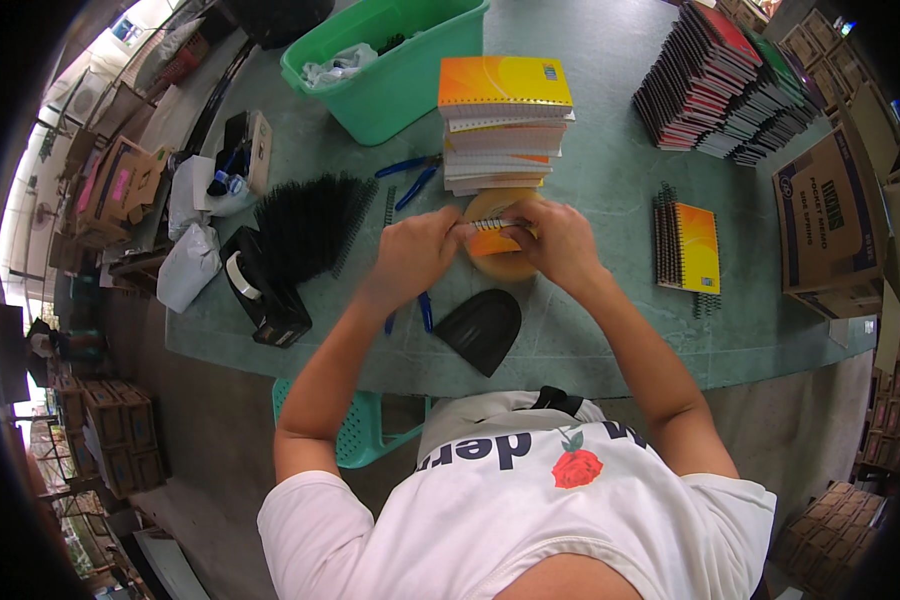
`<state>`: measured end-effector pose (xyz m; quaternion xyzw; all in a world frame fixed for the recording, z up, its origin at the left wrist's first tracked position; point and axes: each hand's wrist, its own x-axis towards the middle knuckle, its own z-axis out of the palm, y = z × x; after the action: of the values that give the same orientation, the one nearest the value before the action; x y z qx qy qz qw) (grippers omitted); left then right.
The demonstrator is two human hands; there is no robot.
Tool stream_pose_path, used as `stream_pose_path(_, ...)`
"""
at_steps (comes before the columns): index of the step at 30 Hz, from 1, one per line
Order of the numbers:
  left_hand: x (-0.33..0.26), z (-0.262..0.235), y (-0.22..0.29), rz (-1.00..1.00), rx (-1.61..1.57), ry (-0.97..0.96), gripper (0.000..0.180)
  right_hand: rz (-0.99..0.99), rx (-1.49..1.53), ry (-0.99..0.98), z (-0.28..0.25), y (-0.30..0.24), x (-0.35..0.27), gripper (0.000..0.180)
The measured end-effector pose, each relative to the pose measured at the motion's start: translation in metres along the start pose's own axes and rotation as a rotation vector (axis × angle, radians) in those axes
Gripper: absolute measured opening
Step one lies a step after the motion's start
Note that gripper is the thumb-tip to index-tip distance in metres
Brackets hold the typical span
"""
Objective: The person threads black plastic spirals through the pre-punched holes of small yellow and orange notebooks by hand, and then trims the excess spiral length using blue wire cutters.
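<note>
Between my two hands is a small orange notebook, with a spiral coil along its upper edge. My left hand pinches the coil's left end, fingers closed. At the other end, my right hand grips the notebook with thumb and fingers. Below them sits a round yellowish disc, partly covered by the notebook. Just beyond stands a tall stack of yellow-orange notepads, punched along the edge. Blue-handled pliers and a loose coil lie near my left hand; other blue handles show beside my left forearm.
Left on the table are a heap of black coils and a black tape dispenser. A dark rounded piece lies near the front edge. Around the back and right stand a green tub, yellow spiral notebooks, more stacked notebooks and a cardboard box.
</note>
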<state>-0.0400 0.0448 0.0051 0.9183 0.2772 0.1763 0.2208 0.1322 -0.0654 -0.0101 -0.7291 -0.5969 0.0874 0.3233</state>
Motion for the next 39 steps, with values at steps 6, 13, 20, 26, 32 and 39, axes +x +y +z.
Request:
stream_pose_path(6, 0.007, 0.002, -0.003, -0.147, -0.233, -0.082, 0.03, -0.023, -0.013, 0.01, 0.007, 0.004, 0.0, 0.019)
stream_pose_path(13, -0.045, 0.035, 0.022, 0.223, 0.15, 0.091, 0.034, -0.147, -0.013, 0.131, 0.013, -0.004, 0.003, 0.024)
stream_pose_path(20, -0.081, 0.086, 0.004, -0.048, 0.07, -0.124, 0.04, -0.106, -0.092, 0.056, 0.015, 0.0, 0.003, 0.023)
stream_pose_path(26, -0.076, 0.081, 0.007, -0.146, -0.074, -0.217, 0.042, -0.085, 0.128, 0.073, 0.008, -0.009, 0.008, 0.017)
stream_pose_path(32, -0.078, 0.081, -0.001, -0.181, -0.161, -0.228, 0.04, -0.1, 0.084, 0.166, 0.015, -0.006, 0.006, 0.015)
stream_pose_path(39, -0.064, 0.056, 0.016, -0.107, -0.248, -0.119, 0.036, -0.105, 0.057, 0.09, 0.016, 0.003, 0.008, 0.017)
